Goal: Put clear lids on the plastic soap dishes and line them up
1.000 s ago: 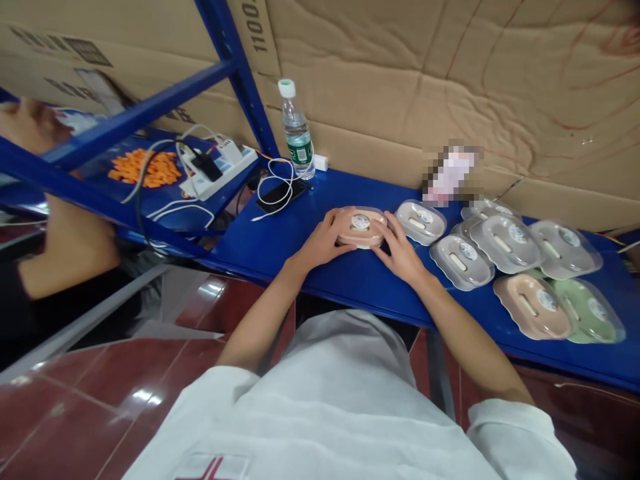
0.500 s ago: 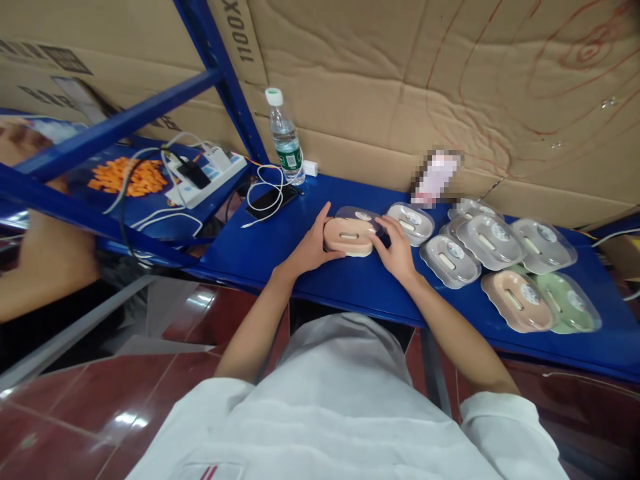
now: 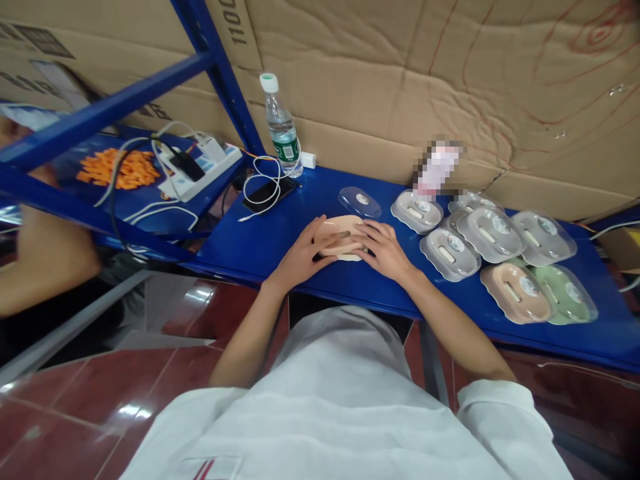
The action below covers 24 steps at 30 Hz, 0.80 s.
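An oval peach soap dish (image 3: 344, 222) sits on the blue table in front of me, its slotted inner tray (image 3: 333, 244) looking tilted inside the base. My left hand (image 3: 299, 257) grips the left end, thumb along the near edge. Over the right end, my right hand (image 3: 385, 250) curls its fingers onto the tray and partly hides it. Just behind the dish lies a clear oval lid (image 3: 360, 202) with a round white sticker, apart from both hands.
Several lidded soap dishes (image 3: 493, 233) in grey, peach and green crowd the right side. A water bottle (image 3: 283, 133) and a phone with a white cable (image 3: 270, 195) stand at back left. Beyond the blue rack post are orange pieces (image 3: 117, 168), a power strip (image 3: 207, 175) and another person's arm (image 3: 45, 260).
The inner tray, level before, has become tilted. My right hand has come in over the dish, and the clear lid now lies farther from it, fully in sight.
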{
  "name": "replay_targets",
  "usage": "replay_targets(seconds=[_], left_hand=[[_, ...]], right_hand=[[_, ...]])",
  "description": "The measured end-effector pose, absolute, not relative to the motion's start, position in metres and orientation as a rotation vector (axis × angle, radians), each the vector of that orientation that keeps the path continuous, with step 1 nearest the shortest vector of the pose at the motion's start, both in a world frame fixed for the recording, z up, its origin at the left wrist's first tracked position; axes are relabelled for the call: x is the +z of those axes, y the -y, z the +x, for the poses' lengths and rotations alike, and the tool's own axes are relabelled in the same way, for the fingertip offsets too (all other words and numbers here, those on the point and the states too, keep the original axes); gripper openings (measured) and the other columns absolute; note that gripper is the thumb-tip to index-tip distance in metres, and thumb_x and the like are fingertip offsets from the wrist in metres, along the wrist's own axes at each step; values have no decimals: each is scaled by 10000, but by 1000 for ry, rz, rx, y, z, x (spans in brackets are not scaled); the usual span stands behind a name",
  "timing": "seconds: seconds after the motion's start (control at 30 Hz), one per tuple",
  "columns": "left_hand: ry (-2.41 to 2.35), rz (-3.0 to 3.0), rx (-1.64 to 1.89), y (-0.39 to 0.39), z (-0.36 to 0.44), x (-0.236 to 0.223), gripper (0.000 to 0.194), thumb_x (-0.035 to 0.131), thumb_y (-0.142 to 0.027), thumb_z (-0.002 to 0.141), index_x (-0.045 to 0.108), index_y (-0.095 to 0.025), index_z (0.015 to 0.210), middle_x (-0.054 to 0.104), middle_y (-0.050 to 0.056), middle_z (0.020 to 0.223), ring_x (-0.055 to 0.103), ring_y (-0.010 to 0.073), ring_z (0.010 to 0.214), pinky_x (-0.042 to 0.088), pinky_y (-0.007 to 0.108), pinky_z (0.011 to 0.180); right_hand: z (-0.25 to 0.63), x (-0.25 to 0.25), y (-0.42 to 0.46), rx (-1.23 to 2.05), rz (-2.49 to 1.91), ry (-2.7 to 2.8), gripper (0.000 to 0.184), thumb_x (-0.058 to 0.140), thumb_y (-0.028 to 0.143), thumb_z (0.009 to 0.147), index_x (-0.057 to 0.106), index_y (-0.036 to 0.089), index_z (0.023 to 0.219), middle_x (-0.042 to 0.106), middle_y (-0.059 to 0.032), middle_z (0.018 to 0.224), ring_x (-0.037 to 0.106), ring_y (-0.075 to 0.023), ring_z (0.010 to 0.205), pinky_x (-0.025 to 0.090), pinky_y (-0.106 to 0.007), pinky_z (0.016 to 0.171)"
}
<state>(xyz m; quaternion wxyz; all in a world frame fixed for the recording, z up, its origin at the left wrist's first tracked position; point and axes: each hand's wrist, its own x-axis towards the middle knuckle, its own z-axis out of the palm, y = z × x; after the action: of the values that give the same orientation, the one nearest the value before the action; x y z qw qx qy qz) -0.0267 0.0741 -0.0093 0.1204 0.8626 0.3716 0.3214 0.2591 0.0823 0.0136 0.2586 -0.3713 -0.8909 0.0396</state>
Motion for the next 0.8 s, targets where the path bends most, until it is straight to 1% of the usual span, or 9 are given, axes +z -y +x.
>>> replay_targets(seconds=[0.1,0.23,0.33,0.43,0.53,0.63,0.7,0.73,0.8], left_hand=[[-1154,2483,986,-72,-29,-12,504,698,-442,1044,627,-298,1521,331,133,1777,342,367,1647,385,628,1310],[-1177,2456,964,-71,-30,-14,467,691,-460,1046,657,-268,1471,431,151,1720,460,347,1582,459,600,1271],[-1170,2525,1016,-70,-27,-11,410,685,-431,1053,683,-270,1430,444,141,1721,452,349,1590,457,612,1271],[-1128,2581,1027,-67,-23,-6,372,657,-379,1072,682,-279,1429,539,128,1655,488,327,1568,478,594,1263],[-1113,2551,1011,-65,-22,-2,345,658,-367,1063,702,-281,1393,660,112,1513,535,314,1527,512,577,1236],[-1185,2501,1031,-63,-22,1,285,690,-389,1025,748,-281,1282,665,110,1477,582,323,1463,524,586,1212],[-1237,2488,1050,-63,-23,2,243,702,-390,1005,762,-271,1208,646,115,1487,591,329,1440,516,583,1208],[-1263,2486,1054,-63,-23,2,225,704,-385,999,763,-266,1180,643,115,1485,591,332,1435,512,578,1207],[-1336,2475,1063,-63,-23,1,203,699,-367,993,761,-255,1151,648,118,1477,602,341,1416,513,572,1195]], right_hand=[[259,16,-81,79,-942,2429,350,637,481,1080,754,217,1278,756,-140,1354,617,-334,1389,439,-533,1163],[256,21,-76,55,-896,2525,415,742,486,1018,721,172,1289,724,-165,1373,628,-342,1327,434,-518,1130],[252,23,-74,40,-903,2599,321,664,379,1075,722,167,1308,736,-169,1319,652,-325,1262,451,-506,1095],[252,22,-74,116,-913,2598,332,592,405,1106,739,189,1312,751,-155,1281,674,-310,1214,485,-491,1075],[256,17,-78,225,-950,2483,412,512,510,1124,729,255,1363,715,-125,1399,640,-310,1333,479,-510,1151],[262,12,-86,247,-1101,2301,510,370,512,1151,613,280,1535,563,-111,1631,439,-323,1577,372,-579,1281],[265,7,-93,258,-1222,2225,575,307,528,1154,508,269,1627,485,-110,1701,325,-334,1646,296,-622,1322],[266,5,-96,266,-1274,2205,605,293,553,1151,476,259,1647,487,-118,1697,313,-346,1649,280,-639,1325],[268,2,-101,277,-1348,2177,645,292,602,1140,484,236,1636,556,-148,1621,397,-368,1592,306,-646,1305]])
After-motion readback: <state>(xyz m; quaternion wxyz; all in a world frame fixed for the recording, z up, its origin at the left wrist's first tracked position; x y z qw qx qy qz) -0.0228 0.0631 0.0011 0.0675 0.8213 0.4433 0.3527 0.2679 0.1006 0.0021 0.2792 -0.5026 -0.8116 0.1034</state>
